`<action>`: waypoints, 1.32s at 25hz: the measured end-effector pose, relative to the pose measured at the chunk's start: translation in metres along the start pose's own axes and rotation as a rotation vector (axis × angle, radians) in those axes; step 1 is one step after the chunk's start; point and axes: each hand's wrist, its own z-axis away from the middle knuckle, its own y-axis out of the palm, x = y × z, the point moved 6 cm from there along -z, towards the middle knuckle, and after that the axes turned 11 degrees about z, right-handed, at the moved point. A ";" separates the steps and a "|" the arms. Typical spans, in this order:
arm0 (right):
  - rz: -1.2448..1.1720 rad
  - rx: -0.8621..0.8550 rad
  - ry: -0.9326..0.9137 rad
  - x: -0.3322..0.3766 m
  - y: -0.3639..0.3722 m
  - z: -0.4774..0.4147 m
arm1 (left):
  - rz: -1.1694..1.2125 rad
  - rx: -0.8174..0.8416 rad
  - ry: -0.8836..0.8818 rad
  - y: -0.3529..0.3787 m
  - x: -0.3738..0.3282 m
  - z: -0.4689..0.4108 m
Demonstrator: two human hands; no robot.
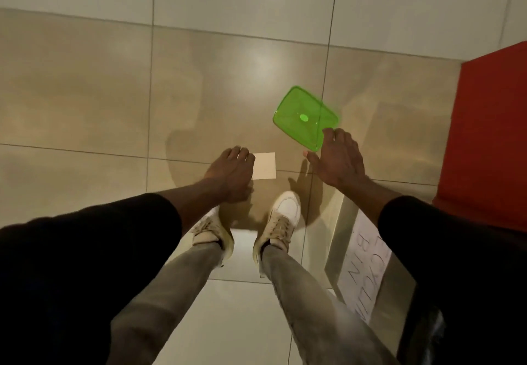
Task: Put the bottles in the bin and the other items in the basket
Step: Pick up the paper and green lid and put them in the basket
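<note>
A translucent green plastic lid (pixel 302 117) lies flat on the tiled floor ahead of my feet, slightly right of centre. My right hand (pixel 338 159) hovers just over its near corner, fingers spread, holding nothing. My left hand (pixel 232 175) hangs over the floor with its fingers curled downward and nothing in it. Beside the left hand, a small white paper card (pixel 265 165) lies on the floor. At the lower right stands a bin (pixel 368 267) with a white paper label, partly hidden by my right sleeve.
A red box-like surface (pixel 484 142) rises along the right edge. My two feet in white shoes (pixel 282 219) stand on the beige floor tiles just behind the card. Open tiled floor stretches to the left and ahead.
</note>
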 end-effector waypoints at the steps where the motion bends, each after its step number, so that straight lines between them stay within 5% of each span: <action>1: 0.020 0.030 -0.019 0.002 0.028 -0.028 | -0.017 0.025 -0.004 0.026 0.016 -0.026; 11: 0.084 -0.077 -0.037 -0.002 0.117 -0.178 | -0.054 -0.036 -0.017 0.131 0.043 -0.142; 21: 0.150 -0.088 0.046 -0.016 0.145 -0.210 | -0.011 -0.091 -0.139 0.155 0.057 -0.156; 26: 0.198 -0.070 0.073 -0.032 0.138 -0.185 | 0.062 -0.115 -0.182 0.139 0.059 -0.140; 33: 0.056 -0.139 -0.063 -0.013 0.040 -0.043 | 0.233 -0.190 -0.231 0.029 0.031 -0.043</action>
